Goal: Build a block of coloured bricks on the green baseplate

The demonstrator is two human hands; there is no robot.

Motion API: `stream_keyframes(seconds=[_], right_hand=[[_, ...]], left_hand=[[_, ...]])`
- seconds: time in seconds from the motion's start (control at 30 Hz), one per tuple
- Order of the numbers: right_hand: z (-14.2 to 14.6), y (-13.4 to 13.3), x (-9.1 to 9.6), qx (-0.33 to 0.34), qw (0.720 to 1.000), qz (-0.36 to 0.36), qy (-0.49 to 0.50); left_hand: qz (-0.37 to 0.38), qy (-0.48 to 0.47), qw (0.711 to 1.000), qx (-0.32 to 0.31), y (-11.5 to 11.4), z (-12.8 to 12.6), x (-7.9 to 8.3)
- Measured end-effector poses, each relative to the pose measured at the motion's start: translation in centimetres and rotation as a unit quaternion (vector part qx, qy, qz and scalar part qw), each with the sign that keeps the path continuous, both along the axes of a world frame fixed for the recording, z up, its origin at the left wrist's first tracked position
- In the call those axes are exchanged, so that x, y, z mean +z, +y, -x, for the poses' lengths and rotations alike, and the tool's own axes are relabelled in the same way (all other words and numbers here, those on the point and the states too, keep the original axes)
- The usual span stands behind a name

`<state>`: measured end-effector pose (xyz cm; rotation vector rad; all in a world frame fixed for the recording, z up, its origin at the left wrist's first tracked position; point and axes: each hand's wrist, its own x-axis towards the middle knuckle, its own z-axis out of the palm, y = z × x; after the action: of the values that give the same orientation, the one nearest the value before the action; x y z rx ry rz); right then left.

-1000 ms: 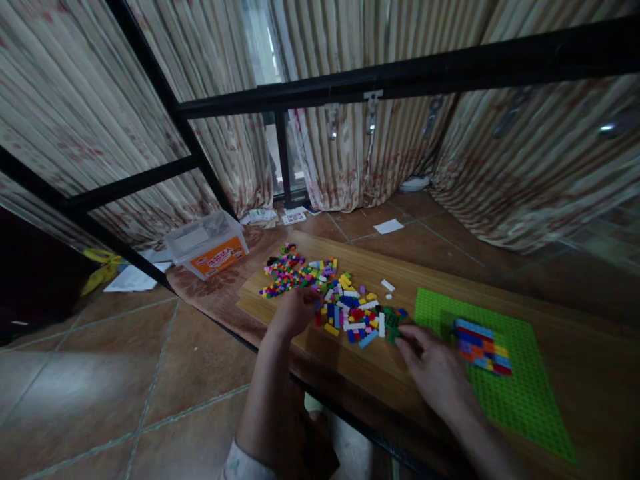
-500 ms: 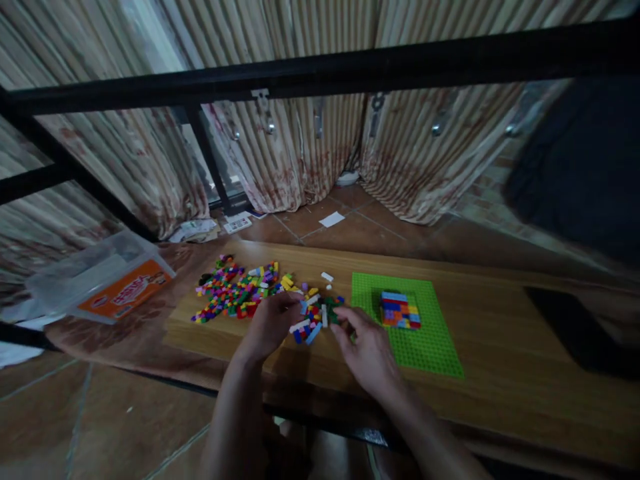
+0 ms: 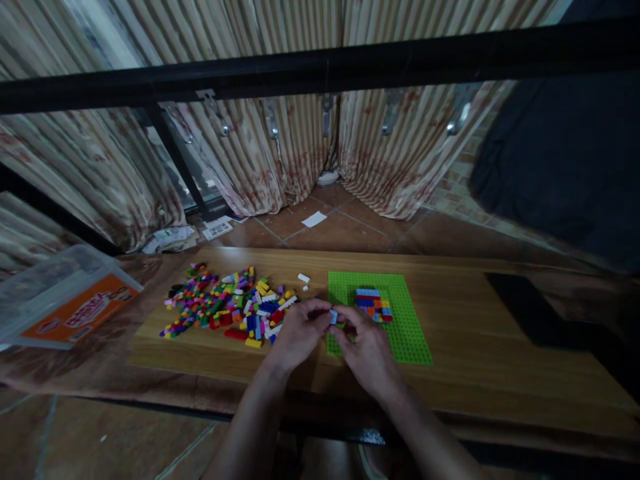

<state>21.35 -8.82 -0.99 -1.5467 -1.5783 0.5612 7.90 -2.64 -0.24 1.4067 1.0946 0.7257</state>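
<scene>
My left hand (image 3: pixel 297 333) and my right hand (image 3: pixel 364 347) meet over the near left corner of the green baseplate (image 3: pixel 400 333). Between their pinched fingertips sits a small light-blue brick (image 3: pixel 333 316); which hand carries it I cannot tell. A low block of coloured bricks (image 3: pixel 373 303) stands on the baseplate just beyond my right hand. A spread pile of loose coloured bricks (image 3: pixel 227 310) lies on the wooden board (image 3: pixel 200 350) to the left of my left hand.
A clear plastic tub with an orange label (image 3: pixel 60 300) sits at far left. A dark flat object (image 3: pixel 530 310) lies on the table's right side. A black metal frame bar (image 3: pixel 320 67) crosses overhead, with curtains behind. Papers lie on the tiled floor.
Both hands left the brick pile and came together at the baseplate's near left corner, now pinching a small light-blue brick. The view swung to the right.
</scene>
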Motion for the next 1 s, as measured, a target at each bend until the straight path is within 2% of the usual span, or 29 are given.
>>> stream_keyframes(seconds=[0.2, 0.27, 0.37, 0.43, 0.63, 0.73, 0.83, 0.9, 1.0], right_hand=[[-0.2, 0.2, -0.9, -0.008, 0.999, 0.025, -0.022], [-0.2, 0.3, -1.3, -0.001, 0.999, 0.024, -0.033], [-0.1, 0.5, -1.7, 0.018, 0.998, 0.025, -0.052], [0.1, 0.5, -1.9, 0.035, 0.997, 0.026, -0.065], [0.7, 0.4, -2.1, 0.051, 0.995, 0.029, -0.086], [0.8, 0.5, -2.0, 0.051, 0.995, 0.030, -0.086], [0.9, 0.5, -1.9, 0.048, 0.995, 0.030, -0.079], [1.0, 0.6, -1.8, 0.048, 0.996, 0.028, -0.076], [1.2, 0.6, -1.7, 0.054, 0.995, 0.033, -0.082]], left_hand=[[-0.019, 0.043, 0.999, -0.012, 0.1, 0.8, 0.3], [-0.063, 0.116, 0.991, -0.011, 0.1, 1.4, 0.6], [-0.127, 0.249, 0.960, 0.032, 0.3, 2.5, 0.8], [-0.143, 0.299, 0.942, 0.055, 0.5, 3.1, 0.7], [-0.159, 0.313, 0.931, 0.100, 1.2, 4.4, 0.2], [-0.150, 0.349, 0.908, 0.175, 1.9, 6.6, 0.6], [-0.147, 0.438, 0.851, 0.249, 2.7, 9.9, 1.1], [-0.143, 0.481, 0.829, 0.248, 3.2, 11.8, 1.1], [-0.154, 0.498, 0.825, 0.220, 3.6, 13.1, 0.6]])
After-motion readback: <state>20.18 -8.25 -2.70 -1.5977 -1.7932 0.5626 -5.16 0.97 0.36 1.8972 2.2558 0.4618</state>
